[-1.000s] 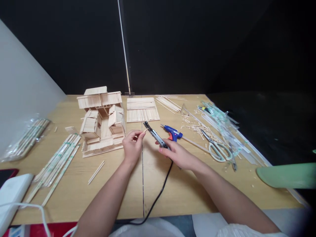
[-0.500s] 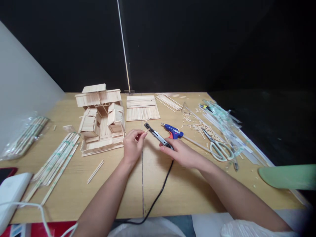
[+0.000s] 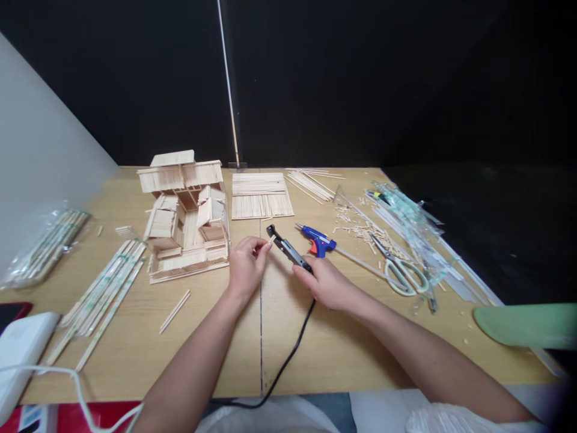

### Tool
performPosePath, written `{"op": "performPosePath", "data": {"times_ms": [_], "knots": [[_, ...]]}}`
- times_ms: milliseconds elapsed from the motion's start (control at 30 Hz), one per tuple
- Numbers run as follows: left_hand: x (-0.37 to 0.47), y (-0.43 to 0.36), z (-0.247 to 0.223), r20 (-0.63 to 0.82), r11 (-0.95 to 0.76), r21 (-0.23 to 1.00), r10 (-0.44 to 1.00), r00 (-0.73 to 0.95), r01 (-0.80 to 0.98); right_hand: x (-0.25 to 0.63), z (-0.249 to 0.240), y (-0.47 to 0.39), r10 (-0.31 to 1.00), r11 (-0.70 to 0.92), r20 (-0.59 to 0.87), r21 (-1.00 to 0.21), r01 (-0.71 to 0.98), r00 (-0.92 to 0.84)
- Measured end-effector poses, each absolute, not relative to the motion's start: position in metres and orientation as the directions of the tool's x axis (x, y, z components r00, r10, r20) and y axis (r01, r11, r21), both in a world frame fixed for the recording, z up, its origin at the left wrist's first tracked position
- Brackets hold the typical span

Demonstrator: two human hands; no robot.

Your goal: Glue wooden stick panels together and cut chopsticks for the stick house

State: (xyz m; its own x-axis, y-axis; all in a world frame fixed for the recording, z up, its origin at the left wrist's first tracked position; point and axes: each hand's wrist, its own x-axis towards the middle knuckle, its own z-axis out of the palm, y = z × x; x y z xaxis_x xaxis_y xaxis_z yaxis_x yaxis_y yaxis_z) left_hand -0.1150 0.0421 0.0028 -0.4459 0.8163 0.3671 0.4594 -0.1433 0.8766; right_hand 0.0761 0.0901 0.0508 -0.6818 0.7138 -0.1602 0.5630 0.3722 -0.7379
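My left hand (image 3: pixel 247 263) pinches a short wooden stick (image 3: pixel 272 239) between thumb and fingertips; its tip meets or lies very close to the head of a slim black-and-silver hand cutter (image 3: pixel 288 251). The cutter's rear end is wrapped by my right hand (image 3: pixel 327 282), pointing up and to the left. Just beyond that hand lies a blue glue gun (image 3: pixel 318 239) with a red trigger. Left of my left hand stands a model house (image 3: pixel 189 222) built of wooden sticks. A flat panel of sticks (image 3: pixel 262 196) rests on the table behind both hands.
Scissors (image 3: pixel 403 273), cut stick bits (image 3: pixel 367 234) and plastic wrappers (image 3: pixel 406 210) lie to the right. Bundled sticks (image 3: pixel 101 288) and two loose sticks (image 3: pixel 174 311) are on the left. A black cord (image 3: pixel 293 352) crosses the table front. A white device (image 3: pixel 24 349) sits front left.
The cutter has turned slightly in my right hand, its side now darker. My left hand and the stick stay close to its head. The view has shifted a little.
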Motion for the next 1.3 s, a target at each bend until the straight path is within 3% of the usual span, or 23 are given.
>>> {"op": "performPosePath", "data": {"times_ms": [133, 300, 567, 767, 867, 933, 1033, 1100, 1167, 1300], "knots": [[-0.113, 0.048, -0.004, 0.215, -0.126, 0.970, 0.841, -0.497, 0.206, 0.080, 0.047, 0.095, 0.731, 0.354, -0.167, -0.736, 0.577, -0.661], [-0.111, 0.051, -0.001, 0.079, -0.155, 0.983, 0.834, -0.546, -0.094, 0.080, 0.049, 0.088, 0.756, 0.495, -0.213, -0.432, 0.754, -0.619], [-0.109, 0.048, 0.009, 0.059, -0.179, 0.972, 0.813, -0.579, -0.153, 0.048, 0.033, 0.051, 0.769, 0.627, -0.097, -0.077, 0.775, -0.631], [-0.107, 0.047, 0.009, 0.040, -0.156, 0.975, 0.826, -0.562, -0.159, 0.037, 0.013, 0.031, 0.751, 0.660, -0.003, 0.019, 0.751, -0.660], [-0.105, 0.047, 0.007, 0.082, -0.179, 0.977, 0.823, -0.562, -0.120, 0.038, 0.013, 0.031, 0.727, 0.685, -0.008, -0.038, 0.727, -0.686], [-0.104, 0.046, 0.006, 0.109, -0.191, 0.977, 0.823, -0.557, -0.091, 0.040, 0.023, 0.040, 0.707, 0.700, -0.001, -0.141, 0.701, -0.707], [-0.103, 0.045, 0.005, 0.152, -0.205, 0.978, 0.832, -0.533, -0.042, 0.042, 0.047, 0.067, 0.724, 0.657, 0.094, -0.396, 0.641, -0.684], [-0.102, 0.044, 0.004, 0.188, -0.222, 0.975, 0.841, -0.508, -0.008, 0.042, 0.062, 0.085, 0.753, 0.583, 0.175, -0.623, 0.521, -0.634], [-0.101, 0.043, 0.004, 0.210, -0.231, 0.973, 0.852, -0.480, 0.015, 0.039, 0.072, 0.099, 0.789, 0.499, 0.215, -0.770, 0.396, -0.576], [-0.100, 0.043, 0.004, 0.223, -0.233, 0.972, 0.863, -0.453, 0.035, 0.034, 0.076, 0.111, 0.826, 0.385, 0.175, -0.870, 0.308, -0.535]]}}
